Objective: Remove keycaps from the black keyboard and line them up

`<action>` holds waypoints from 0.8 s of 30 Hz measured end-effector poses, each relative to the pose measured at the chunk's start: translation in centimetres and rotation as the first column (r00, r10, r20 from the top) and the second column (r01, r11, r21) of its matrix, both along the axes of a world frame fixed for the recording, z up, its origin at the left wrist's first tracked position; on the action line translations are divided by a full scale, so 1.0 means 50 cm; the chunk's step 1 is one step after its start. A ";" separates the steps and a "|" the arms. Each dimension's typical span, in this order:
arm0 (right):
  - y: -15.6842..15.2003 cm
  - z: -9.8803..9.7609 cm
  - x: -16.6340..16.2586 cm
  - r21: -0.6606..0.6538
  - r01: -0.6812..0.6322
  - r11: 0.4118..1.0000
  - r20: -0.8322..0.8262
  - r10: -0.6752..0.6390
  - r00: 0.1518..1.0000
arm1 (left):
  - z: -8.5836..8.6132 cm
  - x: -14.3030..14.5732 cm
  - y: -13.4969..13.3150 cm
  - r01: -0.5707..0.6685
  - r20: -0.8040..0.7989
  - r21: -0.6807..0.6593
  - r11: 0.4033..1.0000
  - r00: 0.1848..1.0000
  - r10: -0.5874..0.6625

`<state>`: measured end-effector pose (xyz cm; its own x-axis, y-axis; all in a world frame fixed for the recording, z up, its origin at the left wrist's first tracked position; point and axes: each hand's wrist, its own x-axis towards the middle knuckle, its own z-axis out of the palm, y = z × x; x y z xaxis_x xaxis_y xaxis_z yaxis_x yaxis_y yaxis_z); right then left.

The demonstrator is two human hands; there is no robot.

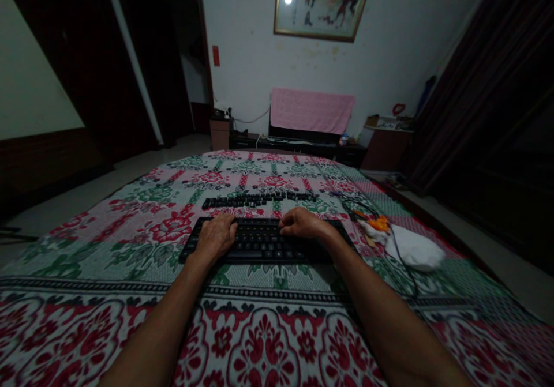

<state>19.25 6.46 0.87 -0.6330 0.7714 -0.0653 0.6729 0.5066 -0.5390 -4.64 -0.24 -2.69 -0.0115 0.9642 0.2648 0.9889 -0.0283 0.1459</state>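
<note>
A black keyboard (264,243) lies on the flowered bedspread (130,248) in front of me. My left hand (216,236) rests on its left part, fingers curled down onto the keys. Over the upper right keys sits my right hand (303,223), its fingers bent and touching them. Neither hand holds anything. Just beyond the keyboard lies a second black keyboard (258,200), untouched.
A white cloth bundle (415,250) with an orange object (380,223) and a black cable (400,254) lies to the right. Beyond the bed stands a low cabinet with a pink-covered screen (310,111). Dark curtains hang at the right.
</note>
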 end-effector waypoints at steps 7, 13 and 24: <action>-0.013 0.005 -0.013 0.036 0.062 0.997 0.040 -0.063 0.997 | 0.000 0.000 -0.002 -0.003 0.003 0.004 1.000 1.000 0.003; -0.016 0.006 -0.018 0.070 0.058 0.996 0.053 -0.061 0.997 | -0.001 0.000 -0.001 0.000 -0.004 0.006 1.000 1.000 0.000; -0.010 0.008 -0.025 0.051 0.080 0.995 0.071 -0.084 0.994 | 0.003 0.005 -0.004 -0.018 0.000 -0.003 1.000 1.000 0.018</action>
